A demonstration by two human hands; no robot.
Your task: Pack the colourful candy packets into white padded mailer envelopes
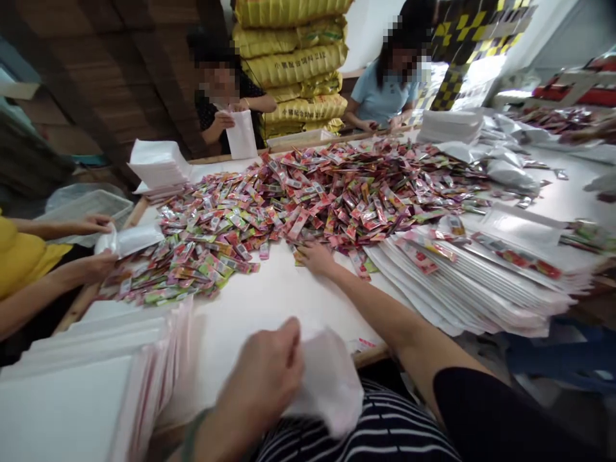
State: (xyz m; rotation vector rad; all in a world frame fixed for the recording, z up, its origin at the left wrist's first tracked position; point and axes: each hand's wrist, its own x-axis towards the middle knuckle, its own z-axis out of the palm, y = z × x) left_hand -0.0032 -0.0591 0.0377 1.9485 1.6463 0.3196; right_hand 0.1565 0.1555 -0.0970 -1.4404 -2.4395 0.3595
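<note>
A soft white pouch, blurred and crumpled, is at the near edge of the white table, partly over the wearer's striped lap. The left hand is closed around its upper left side, fingers curled in tightly. The right hand reaches forward to the near edge of a heap of small, colourful sachets, fingers extended and touching them; whether they pinch any, I cannot tell.

The pouch could slip into the lap if the left grip slackens, since little seems to support its free end. The right forearm passes close to a fanned stack of white envelopes with sachets lying on top; a sideways sweep might knock these loose.

The pouch's free end points right and downward, toward the lap. Its long axis seems to slant that way too, though folds make this uncertain; I cannot tell where its mouth is.

Another white stack stands at lower left. Beyond it, a co-worker in yellow holds a white packet. Two more people sit across the table, before piled yellow sacks.
</note>
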